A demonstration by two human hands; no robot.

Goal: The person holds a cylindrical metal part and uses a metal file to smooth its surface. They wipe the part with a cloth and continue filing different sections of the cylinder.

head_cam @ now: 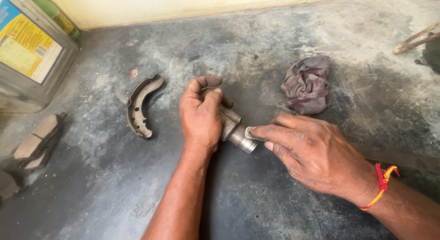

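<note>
Far to the left of the fingers, at the upper corner, stands a square metal oil tin with a blue and yellow label, and a green bottle leans behind it against the pale wall. Below the tin, a stack of flat brake pads lies at the edge of the stained grey concrete floor. Nearer in, just left of the left hand, a curved brake shoe rests on its side, apart from the hand and touching nothing else.

The left hand is wrapped over a short metal cylinder, its fingers curled shut over the far end so that most of the body is hidden; the thumb lies along the top. The cylinder is dull steel, stepped, with a wider ribbed section by the palm and a narrower smooth end pointing toward the right hand. It lies low on the floor between the two hands.

The right hand pinches a small piece of grey abrasive paper between thumb and forefinger, pressed on the cylinder's narrow end. A red and yellow thread circles that wrist.

Beyond the right fingers, a crumpled purple rag lies well apart, and rusty rods cross the far right corner.
</note>
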